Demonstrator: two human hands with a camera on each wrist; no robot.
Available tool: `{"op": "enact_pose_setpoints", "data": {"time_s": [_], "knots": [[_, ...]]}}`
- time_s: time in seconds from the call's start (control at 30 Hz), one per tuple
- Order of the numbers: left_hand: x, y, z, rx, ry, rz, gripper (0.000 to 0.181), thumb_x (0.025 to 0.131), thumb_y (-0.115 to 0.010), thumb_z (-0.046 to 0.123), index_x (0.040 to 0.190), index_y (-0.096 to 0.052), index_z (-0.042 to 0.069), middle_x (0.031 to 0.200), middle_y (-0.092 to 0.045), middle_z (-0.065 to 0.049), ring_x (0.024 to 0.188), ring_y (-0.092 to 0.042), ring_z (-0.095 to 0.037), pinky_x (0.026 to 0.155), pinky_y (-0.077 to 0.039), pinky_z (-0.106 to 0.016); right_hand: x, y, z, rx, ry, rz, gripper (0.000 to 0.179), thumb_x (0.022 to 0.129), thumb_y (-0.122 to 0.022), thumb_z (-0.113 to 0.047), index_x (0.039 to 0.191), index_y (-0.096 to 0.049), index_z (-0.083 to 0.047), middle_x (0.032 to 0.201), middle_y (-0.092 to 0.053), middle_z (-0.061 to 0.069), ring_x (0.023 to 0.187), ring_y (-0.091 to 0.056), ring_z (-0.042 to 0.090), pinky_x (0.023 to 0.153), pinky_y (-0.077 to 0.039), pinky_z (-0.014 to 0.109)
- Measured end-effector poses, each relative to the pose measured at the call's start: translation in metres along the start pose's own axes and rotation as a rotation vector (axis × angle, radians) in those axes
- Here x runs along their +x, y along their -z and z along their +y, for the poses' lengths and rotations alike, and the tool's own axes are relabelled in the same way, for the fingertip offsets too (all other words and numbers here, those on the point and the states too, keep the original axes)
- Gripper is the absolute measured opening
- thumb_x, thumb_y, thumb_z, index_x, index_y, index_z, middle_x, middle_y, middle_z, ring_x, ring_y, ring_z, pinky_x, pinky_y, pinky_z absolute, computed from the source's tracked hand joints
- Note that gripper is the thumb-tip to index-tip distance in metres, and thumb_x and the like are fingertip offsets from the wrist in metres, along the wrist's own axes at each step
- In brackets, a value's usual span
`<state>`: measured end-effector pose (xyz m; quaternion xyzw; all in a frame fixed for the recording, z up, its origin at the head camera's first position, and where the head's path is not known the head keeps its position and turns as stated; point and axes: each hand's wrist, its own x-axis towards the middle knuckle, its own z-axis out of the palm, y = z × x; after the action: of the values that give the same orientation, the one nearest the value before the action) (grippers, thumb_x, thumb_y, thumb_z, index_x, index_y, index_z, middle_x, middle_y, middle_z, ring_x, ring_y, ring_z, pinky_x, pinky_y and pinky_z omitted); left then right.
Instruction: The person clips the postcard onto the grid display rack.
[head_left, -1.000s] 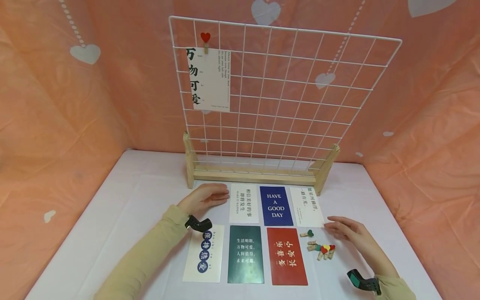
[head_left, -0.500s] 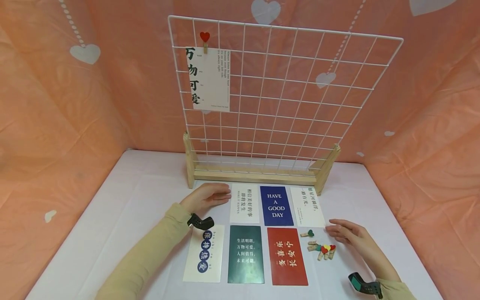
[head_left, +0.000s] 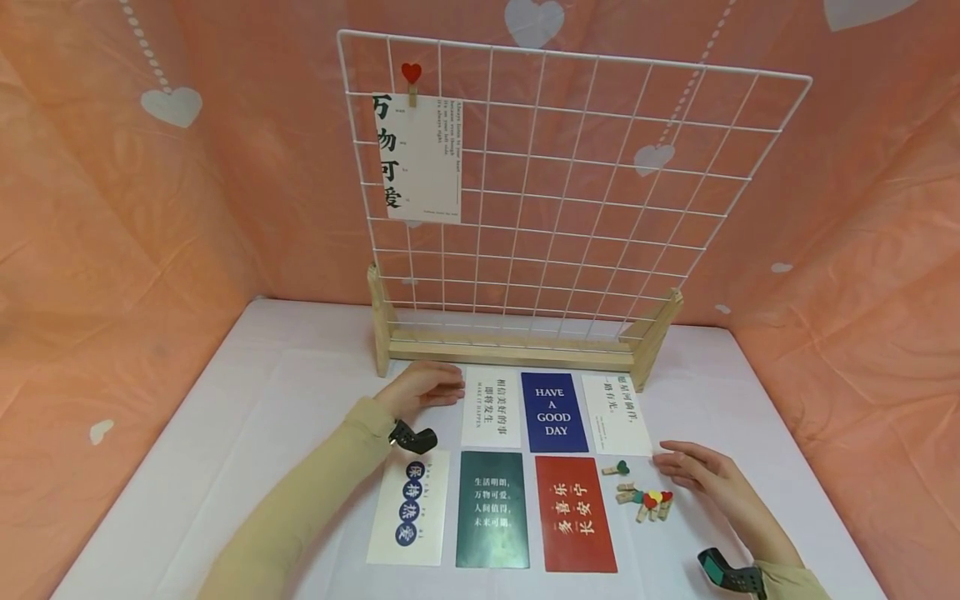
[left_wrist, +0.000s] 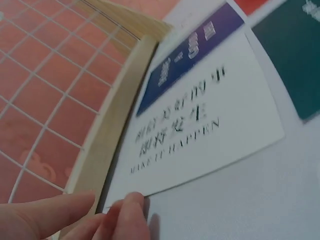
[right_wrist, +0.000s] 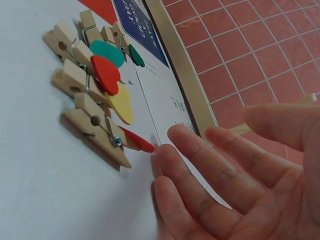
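Observation:
My left hand (head_left: pixel 420 387) is on the table by the left edge of a white card (head_left: pixel 491 408) lettered "MAKE IT HAPPEN". In the left wrist view its fingertips (left_wrist: pixel 132 200) are at that card's edge; whether they press it I cannot tell. My right hand (head_left: pixel 708 475), fingers loosely extended and holding nothing, rests beside another white card (head_left: pixel 618 425) and a cluster of small wooden clothespins (head_left: pixel 648 500) with coloured hearts. In the right wrist view a green-heart clothespin (right_wrist: pixel 120 42) lies beyond the cluster.
A white wire grid (head_left: pixel 570 175) stands in a wooden base (head_left: pixel 510 353) at the back. A red-heart clothespin (head_left: pixel 412 83) clips a card (head_left: pixel 423 158) to its upper left. Blue (head_left: pixel 555 433), cream (head_left: pixel 382 533), green (head_left: pixel 491 546) and red (head_left: pixel 577 554) cards lie on the table.
My left hand and forearm have shifted slightly right, toward the white card. The right hand has drifted a little downward. Cards and clothespins lie as before.

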<state>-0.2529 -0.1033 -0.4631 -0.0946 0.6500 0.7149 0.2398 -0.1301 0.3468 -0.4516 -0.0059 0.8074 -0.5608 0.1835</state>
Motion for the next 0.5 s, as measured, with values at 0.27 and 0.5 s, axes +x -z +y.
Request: {"op": "enact_pose_setpoints", "data": {"time_s": [0.27,0.5], "knots": [[0.013,-0.009,-0.003,0.116,-0.050,0.099,0.034,0.087,-0.068,0.002,0.118,-0.061,-0.008,0.090,-0.069,-0.017,0.066,-0.067,-0.015,0.062,-0.057,-0.025,-0.003,0.001,0.002,0.012,0.018,0.000,0.054,0.104,-0.044,-0.027,0.139,-0.035,0.012,0.127,-0.055,0.026,0.106,-0.060,0.008,0.088,-0.051,0.024],[0.020,-0.013,-0.007,0.177,-0.094,0.148,0.036,0.083,-0.073,0.002,0.116,-0.063,-0.006,0.082,-0.069,-0.012,0.059,-0.065,-0.011,0.056,-0.056,-0.022,-0.004,0.002,0.006,0.005,0.035,0.010,0.053,0.103,-0.044,-0.027,0.138,-0.037,0.013,0.126,-0.056,0.025,0.106,-0.060,0.005,0.087,-0.050,0.022]]}}
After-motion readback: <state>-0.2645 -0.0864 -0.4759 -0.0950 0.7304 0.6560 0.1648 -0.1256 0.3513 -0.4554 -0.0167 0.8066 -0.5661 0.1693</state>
